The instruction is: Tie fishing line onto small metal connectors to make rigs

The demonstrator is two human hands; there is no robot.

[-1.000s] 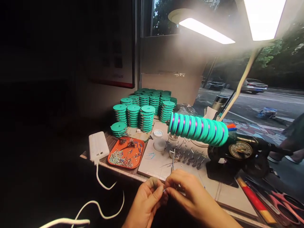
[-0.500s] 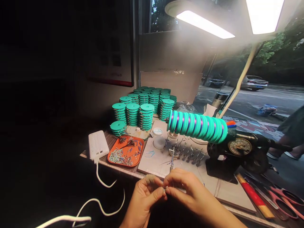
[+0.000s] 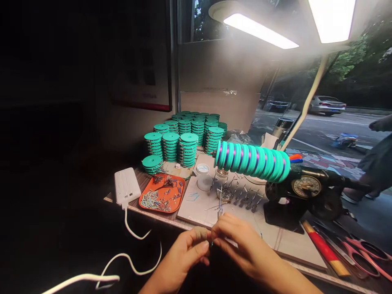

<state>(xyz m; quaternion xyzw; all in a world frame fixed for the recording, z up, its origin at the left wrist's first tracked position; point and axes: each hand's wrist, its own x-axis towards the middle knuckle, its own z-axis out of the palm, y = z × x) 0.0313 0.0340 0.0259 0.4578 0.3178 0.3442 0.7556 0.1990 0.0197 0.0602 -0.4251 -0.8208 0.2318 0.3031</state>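
My left hand (image 3: 188,253) and my right hand (image 3: 237,245) meet just in front of the table's near edge, fingertips pinched together on a tiny part (image 3: 212,243) too small to name. A thin metal tool (image 3: 219,204) sticks up from my right hand's fingers. Beyond them a white work board (image 3: 202,204) carries small metal pieces and little jars. A row of teal spools (image 3: 251,160) is threaded on the shaft of a black winding machine (image 3: 306,192).
Stacks of teal spools (image 3: 183,141) stand at the back. An orange tray (image 3: 162,195) of small tubes and a white power bank (image 3: 125,185) with a cable lie left. Scissors (image 3: 364,255) and a red-yellow stick (image 3: 324,249) lie right. Lamps overhead.
Both hands stay pinched together and have shifted slightly up and left in view as the head moved; the tool stays upright in my right hand.
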